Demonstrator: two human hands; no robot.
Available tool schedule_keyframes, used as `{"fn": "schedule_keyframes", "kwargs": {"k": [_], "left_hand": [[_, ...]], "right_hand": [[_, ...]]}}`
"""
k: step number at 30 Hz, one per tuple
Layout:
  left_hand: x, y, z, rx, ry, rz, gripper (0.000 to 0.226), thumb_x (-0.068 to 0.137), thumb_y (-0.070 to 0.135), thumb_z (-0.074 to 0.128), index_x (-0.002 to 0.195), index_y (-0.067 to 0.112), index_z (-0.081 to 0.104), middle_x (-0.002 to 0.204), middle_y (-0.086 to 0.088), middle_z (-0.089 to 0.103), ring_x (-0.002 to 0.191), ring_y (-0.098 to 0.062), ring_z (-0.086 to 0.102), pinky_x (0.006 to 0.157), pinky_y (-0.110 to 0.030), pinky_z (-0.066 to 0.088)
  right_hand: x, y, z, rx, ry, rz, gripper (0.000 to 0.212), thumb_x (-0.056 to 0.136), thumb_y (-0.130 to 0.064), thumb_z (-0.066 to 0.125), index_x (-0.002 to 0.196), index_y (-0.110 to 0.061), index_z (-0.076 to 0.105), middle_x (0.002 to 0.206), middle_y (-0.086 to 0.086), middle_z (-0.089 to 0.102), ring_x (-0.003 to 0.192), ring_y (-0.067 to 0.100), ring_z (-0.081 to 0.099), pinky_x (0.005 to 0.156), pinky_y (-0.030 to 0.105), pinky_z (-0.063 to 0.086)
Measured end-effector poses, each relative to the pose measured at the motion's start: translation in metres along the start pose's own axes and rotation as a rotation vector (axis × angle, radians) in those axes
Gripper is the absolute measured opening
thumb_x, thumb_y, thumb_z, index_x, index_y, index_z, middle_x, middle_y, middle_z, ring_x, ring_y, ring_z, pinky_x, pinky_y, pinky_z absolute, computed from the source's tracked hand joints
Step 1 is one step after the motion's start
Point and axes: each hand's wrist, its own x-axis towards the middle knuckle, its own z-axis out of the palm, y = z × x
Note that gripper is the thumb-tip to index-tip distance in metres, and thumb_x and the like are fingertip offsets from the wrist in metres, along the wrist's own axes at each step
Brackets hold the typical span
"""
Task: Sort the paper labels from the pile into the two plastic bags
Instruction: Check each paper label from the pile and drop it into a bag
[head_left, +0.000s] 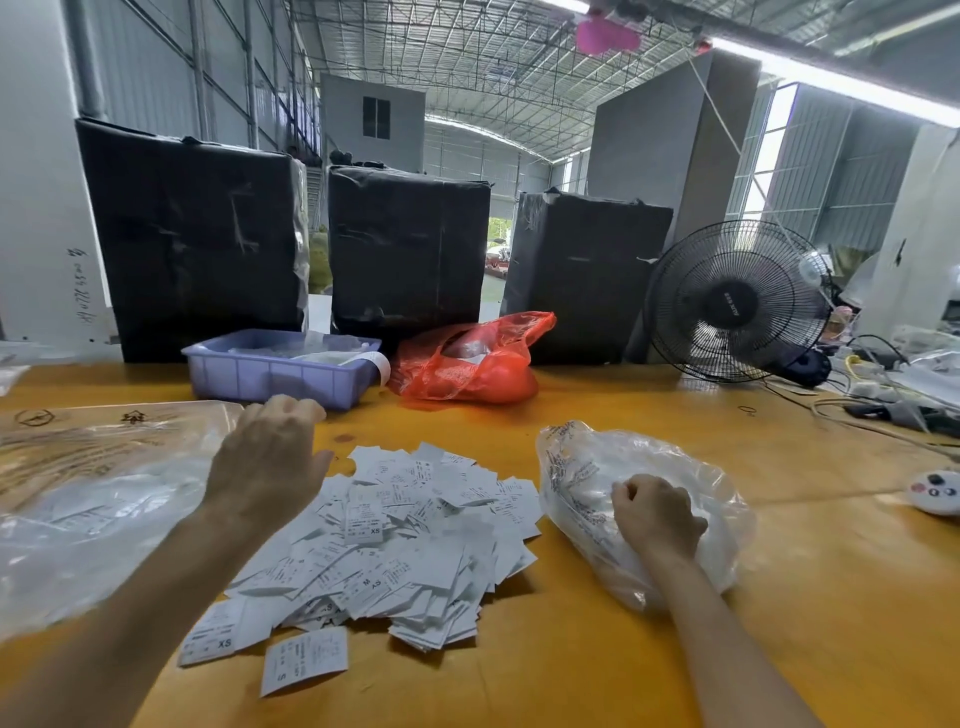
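A pile of white paper labels (400, 535) marked with sizes such as XS, S and M lies on the yellow table in front of me. On the left lies a large clear plastic bag (88, 499), flat and holding some labels. To the right sits a second clear plastic bag (582, 467), bulging with labels. My left hand (267, 457) hovers over the far left edge of the pile, fingers curled downward; what they hold is hidden. My right hand (657, 517) rests on top of the right bag, fingers curled into the plastic.
A purple plastic tray (275, 376) and a red plastic bag (467, 364) sit behind the pile. Three black-wrapped boxes (408, 249) line the far edge. A black fan (737, 301), cables and a small remote (935, 491) occupy the right side.
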Motion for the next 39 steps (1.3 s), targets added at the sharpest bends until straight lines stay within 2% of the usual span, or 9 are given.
{"fn": "schedule_keyframes", "kwargs": {"k": [4, 7, 11, 17, 21, 25, 31, 35, 39], "left_hand": [[-0.004, 0.006, 0.007, -0.005, -0.024, 0.059, 0.043, 0.086, 0.027, 0.066, 0.125, 0.011, 0.055, 0.118, -0.008, 0.058, 0.108, -0.027, 0.051, 0.091, -0.034, 0.042], [-0.006, 0.008, 0.010, -0.020, -0.011, 0.091, 0.041, 0.087, 0.029, 0.066, 0.123, 0.014, 0.056, 0.117, -0.005, 0.058, 0.108, -0.024, 0.051, 0.091, -0.032, 0.043], [-0.005, 0.010, 0.014, -0.021, -0.005, 0.118, 0.041, 0.088, 0.029, 0.065, 0.125, 0.014, 0.056, 0.118, -0.003, 0.058, 0.110, -0.022, 0.051, 0.091, -0.030, 0.044], [-0.008, 0.012, 0.021, -0.024, -0.038, 0.133, 0.039, 0.090, 0.030, 0.061, 0.126, 0.017, 0.054, 0.120, -0.001, 0.057, 0.113, -0.021, 0.050, 0.091, -0.031, 0.045], [-0.010, 0.017, 0.022, -0.086, -0.046, 0.184, 0.040, 0.090, 0.029, 0.062, 0.127, 0.016, 0.055, 0.125, -0.001, 0.058, 0.116, -0.020, 0.050, 0.093, -0.027, 0.041], [-0.014, 0.031, 0.020, -0.361, -0.040, 0.331, 0.040, 0.085, 0.026, 0.070, 0.122, 0.015, 0.059, 0.121, 0.000, 0.063, 0.109, -0.014, 0.056, 0.086, -0.021, 0.043], [-0.019, 0.045, 0.015, -1.093, -0.512, 0.137, 0.092, 0.050, 0.076, 0.070, 0.129, 0.039, 0.043, 0.118, 0.015, 0.058, 0.104, 0.003, 0.060, 0.075, -0.013, 0.051], [-0.024, 0.041, 0.021, -1.106, -0.738, 0.096, 0.070, 0.066, 0.027, 0.083, 0.129, 0.023, 0.051, 0.114, -0.005, 0.064, 0.094, -0.012, 0.068, 0.078, -0.022, 0.055], [-0.025, 0.038, 0.027, -1.072, -0.668, 0.028, 0.040, 0.066, 0.006, 0.083, 0.103, 0.008, 0.067, 0.089, -0.022, 0.065, 0.081, -0.029, 0.065, 0.083, -0.036, 0.054]], "right_hand": [[0.001, -0.007, 0.002, -0.122, -0.162, 0.091, 0.043, 0.079, -0.066, 0.058, 0.097, -0.029, 0.067, 0.113, 0.003, 0.059, 0.113, 0.030, 0.044, 0.074, 0.034, 0.024], [0.005, -0.012, -0.001, 0.097, -0.174, 0.178, 0.021, 0.075, -0.046, 0.071, 0.069, -0.026, 0.066, 0.090, -0.001, 0.067, 0.106, 0.029, 0.050, 0.072, 0.034, 0.023], [0.012, -0.008, -0.005, 0.265, -0.168, 0.239, 0.036, 0.085, -0.019, 0.058, 0.050, -0.015, 0.052, 0.053, 0.002, 0.053, 0.062, 0.022, 0.051, 0.068, 0.032, 0.027], [0.012, -0.007, -0.020, 0.267, -0.030, 0.097, 0.042, 0.082, 0.000, 0.053, 0.046, -0.010, 0.034, 0.044, 0.002, 0.029, 0.043, 0.016, 0.026, 0.049, 0.026, 0.025], [0.001, -0.028, -0.035, 0.557, 0.023, -0.015, 0.025, 0.077, 0.004, 0.064, 0.053, 0.003, 0.061, 0.052, 0.018, 0.058, 0.047, 0.029, 0.051, 0.051, 0.030, 0.047], [-0.028, -0.066, -0.051, 1.253, -0.523, 0.058, 0.005, 0.071, -0.007, 0.075, 0.074, -0.003, 0.074, 0.075, 0.015, 0.072, 0.066, 0.020, 0.067, 0.054, 0.023, 0.053], [-0.073, -0.102, -0.039, 1.216, -1.023, -0.154, 0.019, 0.076, -0.022, 0.069, 0.084, -0.005, 0.066, 0.058, -0.001, 0.059, 0.051, 0.008, 0.052, 0.053, 0.020, 0.046], [-0.087, -0.107, -0.036, 0.980, -1.072, -0.350, 0.012, 0.081, -0.016, 0.071, 0.075, -0.006, 0.067, 0.055, 0.000, 0.058, 0.049, 0.009, 0.051, 0.052, 0.020, 0.044], [-0.092, -0.111, -0.028, 1.040, -0.942, -0.218, 0.021, 0.077, -0.022, 0.073, 0.079, -0.002, 0.067, 0.057, 0.004, 0.061, 0.051, 0.011, 0.055, 0.055, 0.021, 0.047]]}}
